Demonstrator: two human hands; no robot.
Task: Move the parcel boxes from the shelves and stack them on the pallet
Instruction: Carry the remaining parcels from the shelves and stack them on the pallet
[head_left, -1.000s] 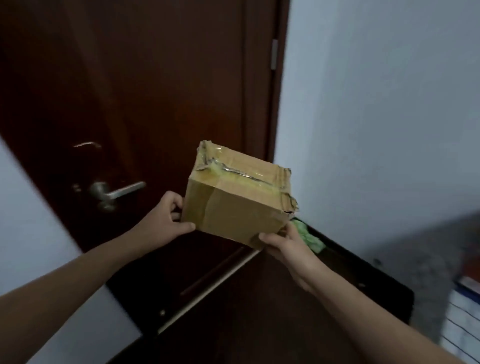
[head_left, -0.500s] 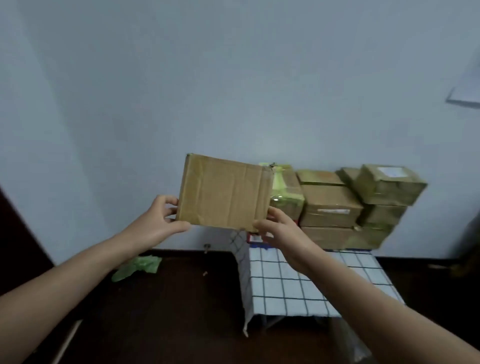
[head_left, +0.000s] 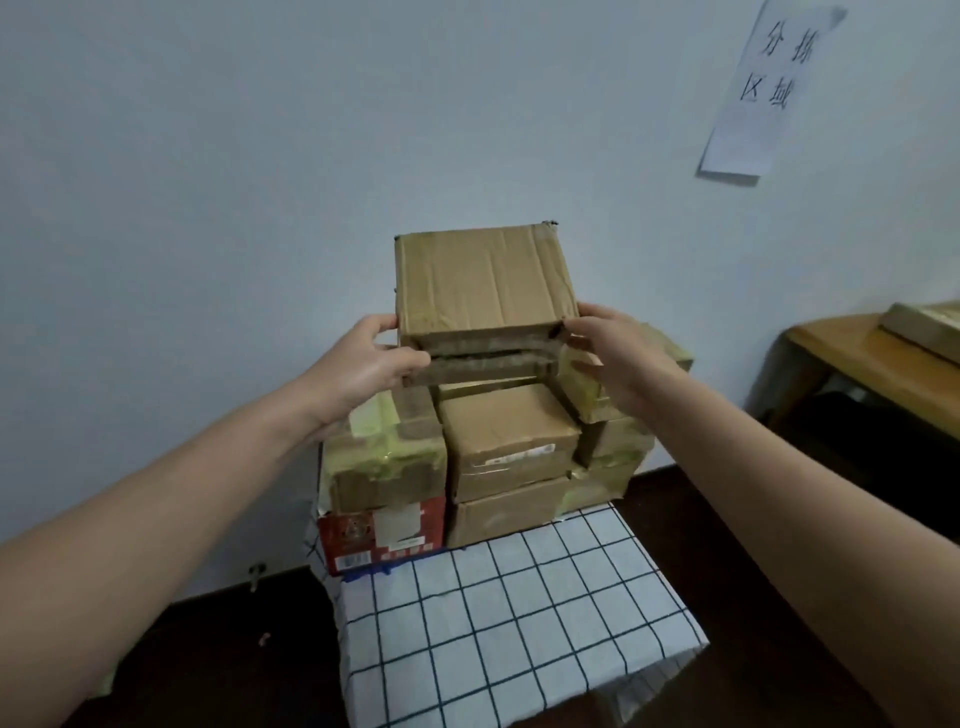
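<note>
Now your left hand (head_left: 371, 364) and right hand (head_left: 618, 358) grip pinches the cardboard parcel box (head_left: 485, 291) by its sides; the stacked boxes (head_left: 506, 441) lie directly below the grip.

Flat box (head_left: 930, 325) cut off at right edge; stacked boxes (head_left: 511, 441) partly hidden behind held box (head_left: 483, 283).
</note>
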